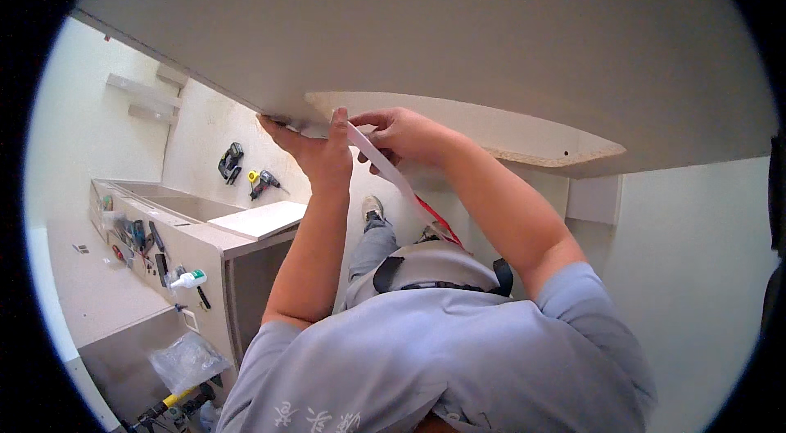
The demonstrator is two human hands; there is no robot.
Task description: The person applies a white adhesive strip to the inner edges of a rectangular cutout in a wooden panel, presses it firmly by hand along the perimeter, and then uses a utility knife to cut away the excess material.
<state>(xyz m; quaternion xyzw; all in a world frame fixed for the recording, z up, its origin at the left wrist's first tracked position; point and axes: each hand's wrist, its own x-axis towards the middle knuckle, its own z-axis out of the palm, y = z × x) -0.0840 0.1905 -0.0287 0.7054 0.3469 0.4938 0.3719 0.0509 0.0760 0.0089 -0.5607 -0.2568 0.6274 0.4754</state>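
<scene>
Overhead leans a large grey board (491,24) with a long curved cutout whose rough chipboard edge (565,157) shows. My left hand (315,156) rests at the board's lower edge, fingers stretched flat along it and thumb raised apart, beside the cutout's left end. Close by, the bent fingers of my right hand (403,134) grip a thin white strip (391,173). Its upper end lies by my left thumb, and the rest curves down toward my waist. A narrow red strip (438,218) hangs near its lower part. The right fingertips are partly hidden.
At left stands a cabinet carcass (225,245) with a loose white panel (260,218), hand tools (151,241) and a white bottle (190,278). Two cordless power tools (232,163) (264,182) lie on the floor beyond. A clear plastic bag (190,362) is at lower left.
</scene>
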